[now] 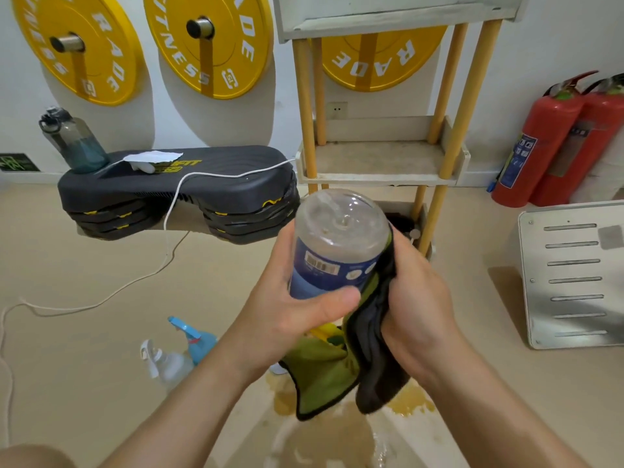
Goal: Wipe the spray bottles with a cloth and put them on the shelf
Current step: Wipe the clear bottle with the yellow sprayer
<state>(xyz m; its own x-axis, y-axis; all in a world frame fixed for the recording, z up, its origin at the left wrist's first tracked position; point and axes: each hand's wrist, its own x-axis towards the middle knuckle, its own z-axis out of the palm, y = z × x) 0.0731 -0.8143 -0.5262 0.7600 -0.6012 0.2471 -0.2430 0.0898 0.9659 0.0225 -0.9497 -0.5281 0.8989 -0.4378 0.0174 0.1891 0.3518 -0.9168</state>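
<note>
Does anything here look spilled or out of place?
Yes: a yellowish puddle spreads on the floor below the cloth. The bottle in the left hand is held base up while the right hand presses the cloth to it. A white cord trails loose across the floor.
</note>
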